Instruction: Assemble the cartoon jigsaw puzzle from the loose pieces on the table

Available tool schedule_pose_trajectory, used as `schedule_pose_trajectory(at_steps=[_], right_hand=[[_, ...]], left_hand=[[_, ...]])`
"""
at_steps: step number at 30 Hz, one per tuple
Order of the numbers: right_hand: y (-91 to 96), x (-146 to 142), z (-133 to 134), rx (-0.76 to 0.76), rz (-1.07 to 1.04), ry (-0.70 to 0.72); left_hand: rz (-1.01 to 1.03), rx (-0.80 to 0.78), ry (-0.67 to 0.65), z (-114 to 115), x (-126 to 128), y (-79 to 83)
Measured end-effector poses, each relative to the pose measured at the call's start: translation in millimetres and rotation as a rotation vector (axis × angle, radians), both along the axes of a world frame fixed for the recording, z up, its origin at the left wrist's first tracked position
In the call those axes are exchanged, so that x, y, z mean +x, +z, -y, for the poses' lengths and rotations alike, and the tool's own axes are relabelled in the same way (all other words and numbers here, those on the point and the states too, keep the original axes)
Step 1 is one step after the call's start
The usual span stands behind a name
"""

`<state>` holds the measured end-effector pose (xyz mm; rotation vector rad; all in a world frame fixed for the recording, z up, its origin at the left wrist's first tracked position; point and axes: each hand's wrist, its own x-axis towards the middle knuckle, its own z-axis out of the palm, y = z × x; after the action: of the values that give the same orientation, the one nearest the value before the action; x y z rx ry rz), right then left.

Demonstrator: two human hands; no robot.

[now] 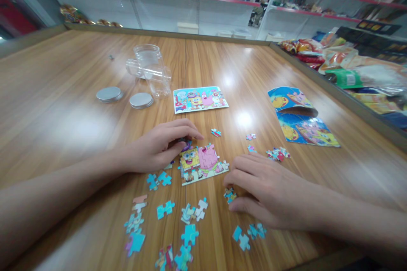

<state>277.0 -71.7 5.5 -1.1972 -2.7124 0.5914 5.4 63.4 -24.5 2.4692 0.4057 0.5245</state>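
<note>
A partly joined jigsaw puzzle (205, 161) with a yellow square character and a pink one lies on the wooden table. My left hand (160, 144) curls at its upper left corner, thumb and fingers closed around a purple puzzle piece (186, 145) that they partly cover. To the right of the joined part, my right hand (259, 184) has its thumb and fingertips around a small blue and brown puzzle piece (229, 195). Loose blue puzzle pieces (165, 209) lie scattered toward me. More pieces (278, 153) rest beyond my right hand.
A picture card (201, 100) lies beyond the puzzle, and a folded blue leaflet (302, 118) at the right. Clear plastic jars (149, 65) and silver lids (141, 100) stand at the back left. Packaged goods (359, 67) line the right edge; shelves are behind.
</note>
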Motion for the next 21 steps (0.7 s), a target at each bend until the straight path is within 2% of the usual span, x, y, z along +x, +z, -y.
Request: schedule_pose_trajectory(at_steps=[12,17,21], right_hand=[[2.9,-1.9,1.7,-0.054,0.016,0.011],[3.1,-2.1,2.0,-0.006,0.061,-0.015],[4.1,-2.4,2.1,-0.029,0.058,0.008]], left_hand=[[-0.033,0.044,-0.055,2.4,2.8,4.1],[-0.046,0.039,-0.054,1.4,1.5,2.9],[-0.044,0.046,-0.048,1.4,0.7,3.3]])
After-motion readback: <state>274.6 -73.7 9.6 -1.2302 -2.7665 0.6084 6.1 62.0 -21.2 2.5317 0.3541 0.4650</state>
